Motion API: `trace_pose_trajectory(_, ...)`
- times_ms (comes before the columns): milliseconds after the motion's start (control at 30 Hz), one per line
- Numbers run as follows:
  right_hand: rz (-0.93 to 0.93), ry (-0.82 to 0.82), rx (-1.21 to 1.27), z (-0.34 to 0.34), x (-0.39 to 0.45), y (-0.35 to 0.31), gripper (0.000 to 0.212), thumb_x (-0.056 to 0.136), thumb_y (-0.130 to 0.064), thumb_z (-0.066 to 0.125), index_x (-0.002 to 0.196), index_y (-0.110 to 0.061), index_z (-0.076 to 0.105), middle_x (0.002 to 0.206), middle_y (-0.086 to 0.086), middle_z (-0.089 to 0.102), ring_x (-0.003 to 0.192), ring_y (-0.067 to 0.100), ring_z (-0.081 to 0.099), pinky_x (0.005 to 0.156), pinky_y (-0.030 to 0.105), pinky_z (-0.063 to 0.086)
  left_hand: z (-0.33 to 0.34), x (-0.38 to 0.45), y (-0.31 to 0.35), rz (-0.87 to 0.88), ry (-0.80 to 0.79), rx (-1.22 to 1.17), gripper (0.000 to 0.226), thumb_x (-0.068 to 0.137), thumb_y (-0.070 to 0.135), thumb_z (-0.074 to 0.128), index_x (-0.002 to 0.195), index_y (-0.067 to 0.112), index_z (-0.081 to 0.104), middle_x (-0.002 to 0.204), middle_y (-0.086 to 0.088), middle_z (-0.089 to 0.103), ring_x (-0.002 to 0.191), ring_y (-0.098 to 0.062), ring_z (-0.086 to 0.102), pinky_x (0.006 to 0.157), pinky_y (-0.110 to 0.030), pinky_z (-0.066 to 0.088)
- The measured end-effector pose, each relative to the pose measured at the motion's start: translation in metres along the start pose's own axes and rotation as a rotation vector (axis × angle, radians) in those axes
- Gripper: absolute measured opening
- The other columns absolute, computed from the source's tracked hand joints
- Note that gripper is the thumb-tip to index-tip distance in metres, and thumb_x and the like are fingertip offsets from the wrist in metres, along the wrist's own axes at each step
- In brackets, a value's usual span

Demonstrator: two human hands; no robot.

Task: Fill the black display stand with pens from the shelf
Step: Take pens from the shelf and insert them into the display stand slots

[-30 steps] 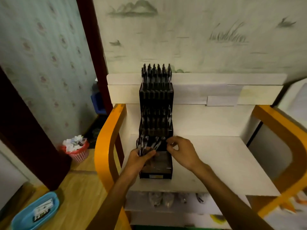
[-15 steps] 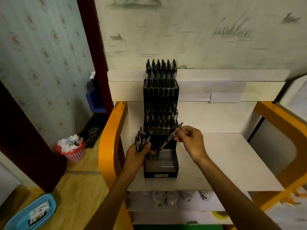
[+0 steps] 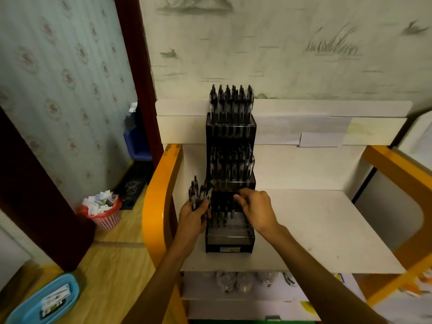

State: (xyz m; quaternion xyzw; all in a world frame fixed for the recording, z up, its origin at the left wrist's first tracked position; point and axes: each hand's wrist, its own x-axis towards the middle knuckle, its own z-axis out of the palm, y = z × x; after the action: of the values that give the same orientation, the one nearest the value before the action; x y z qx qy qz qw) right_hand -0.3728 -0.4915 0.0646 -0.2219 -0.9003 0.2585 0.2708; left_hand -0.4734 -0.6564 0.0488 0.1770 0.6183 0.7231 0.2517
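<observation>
A black tiered display stand (image 3: 230, 244) sits on the white shelf (image 3: 315, 230), against its back wall. Its top tier (image 3: 230, 104) and middle tier (image 3: 231, 164) are packed with upright black pens. Several pens stand at the left of the lowest tier. My left hand (image 3: 192, 218) grips a bundle of pens (image 3: 198, 192) just left of the stand. My right hand (image 3: 259, 209) hovers over the lowest tier, its fingertips pinching the top of one pen (image 3: 233, 210) that stands upright in a slot.
Curved orange frame arms flank the shelf at left (image 3: 154, 206) and right (image 3: 397, 164). Clear packets (image 3: 236, 281) lie on the shelf below. A red basket of paper scraps (image 3: 102, 211) and a blue tray (image 3: 44, 298) sit on the wooden floor at left.
My right hand has carried its pen from a slant above the stand down into the lowest tier, where it now stands upright. My left hand keeps hold of the bundle.
</observation>
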Motion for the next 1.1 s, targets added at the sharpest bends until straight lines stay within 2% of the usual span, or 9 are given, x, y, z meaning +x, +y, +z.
trace_pose_trajectory(200, 0.066, -0.114, -0.12, 0.019, -0.002, 0.006, 0.025, 0.097, -0.02, 0.062, 0.079, -0.003, 0.07, 0.084, 0.015, 0.072, 0.084, 0.029, 0.067, 0.063, 0.023, 0.036, -0.001, -0.002, 0.0, 0.032, -0.049, 0.005, 0.012, 0.098, 0.025, 0.06, 0.097, 0.013, 0.062, 0.068, -0.01, 0.061, 0.036, -0.008, 0.038, 0.036, -0.022, 0.028)
trace_pose_trajectory(300, 0.117, -0.108, -0.096, 0.025, -0.005, 0.01, 0.029, 0.097, -0.021, 0.063, 0.076, -0.003, 0.071, 0.083, 0.012, 0.073, 0.083, 0.024, 0.068, 0.056, 0.014, 0.029, 0.0, 0.0, -0.003, 0.029, -0.065, 0.015, 0.008, 0.096, 0.025, 0.063, 0.093, 0.017, 0.063, 0.069, -0.009, 0.064, 0.036, -0.008, 0.039, 0.035, -0.021, 0.028)
trace_pose_trajectory(433, 0.162, -0.105, -0.129, 0.023, -0.002, 0.011, 0.033, 0.095, -0.03, 0.066, 0.072, -0.006, 0.072, 0.07, 0.009, 0.068, 0.071, 0.021, 0.065, 0.059, 0.021, 0.034, 0.002, 0.004, -0.009, -0.018, -0.056, 0.03, 0.009, 0.097, 0.023, 0.062, 0.096, 0.013, 0.063, 0.068, -0.01, 0.065, 0.035, -0.011, 0.037, 0.035, -0.021, 0.026)
trace_pose_trajectory(500, 0.159, -0.072, -0.104, 0.018, -0.001, 0.01, 0.023, 0.092, -0.025, 0.068, 0.076, -0.009, 0.074, 0.073, 0.007, 0.07, 0.071, 0.02, 0.065, 0.062, 0.022, 0.039, 0.003, 0.005, -0.011, -0.036, -0.069, 0.025, 0.012, 0.097, 0.021, 0.061, 0.099, 0.01, 0.062, 0.069, -0.01, 0.066, 0.035, -0.011, 0.036, 0.034, -0.021, 0.026)
trace_pose_trajectory(600, 0.188, -0.017, 0.215, 0.008, -0.001, 0.0, 0.011, 0.089, -0.011, 0.067, 0.084, -0.017, 0.075, 0.08, 0.0, 0.074, 0.071, 0.013, 0.068, 0.07, 0.021, 0.054, 0.005, 0.004, -0.012, -0.036, -0.096, 0.014, 0.018, 0.097, 0.021, 0.062, 0.104, 0.005, 0.06, 0.07, -0.01, 0.067, 0.036, -0.011, 0.039, 0.034, -0.021, 0.027)
trace_pose_trajectory(667, 0.255, -0.055, 0.58, 0.001, 0.0, -0.009, 0.015, 0.093, -0.009, 0.064, 0.088, -0.02, 0.073, 0.084, 0.006, 0.076, 0.071, 0.017, 0.073, 0.07, 0.026, 0.06, 0.008, 0.002, -0.011, -0.02, -0.108, 0.025, 0.019, 0.097, 0.022, 0.061, 0.105, 0.005, 0.06, 0.073, -0.01, 0.069, 0.037, -0.012, 0.041, 0.035, -0.021, 0.03)
trace_pose_trajectory(733, 0.299, -0.097, 0.762, -0.005, 0.002, -0.016, 0.009, 0.093, -0.013, 0.066, 0.091, -0.016, 0.074, 0.085, 0.009, 0.076, 0.075, 0.023, 0.074, 0.068, 0.03, 0.061, 0.012, 0.001, -0.01, -0.011, -0.112, 0.051, 0.018, 0.098, 0.023, 0.06, 0.105, 0.006, 0.06, 0.078, -0.012, 0.071, 0.037, -0.012, 0.044, 0.035, -0.021, 0.032)
trace_pose_trajectory(1000, 0.344, -0.136, 0.869, -0.014, 0.0, -0.02, 0.018, 0.092, -0.014, 0.068, 0.101, 0.002, 0.072, 0.089, 0.017, 0.075, 0.072, 0.024, 0.071, 0.068, 0.029, 0.061, 0.02, -0.005, -0.01, 0.077, -0.169, 0.106, 0.012, 0.1, 0.024, 0.056, 0.099, 0.013, 0.061, 0.077, -0.012, 0.07, 0.036, -0.012, 0.043, 0.036, -0.022, 0.033)
trace_pose_trajectory(1100, 0.36, -0.106, 0.906, -0.012, 0.001, -0.023, 0.017, 0.094, -0.01, 0.065, 0.1, 0.006, 0.068, 0.09, 0.02, 0.073, 0.071, 0.024, 0.071, 0.067, 0.029, 0.061, 0.022, -0.007, -0.012, 0.09, -0.158, 0.127, 0.013, 0.1, 0.027, 0.056, 0.1, 0.016, 0.062, 0.077, -0.01, 0.071, 0.042, -0.014, 0.051, 0.038, -0.024, 0.04)
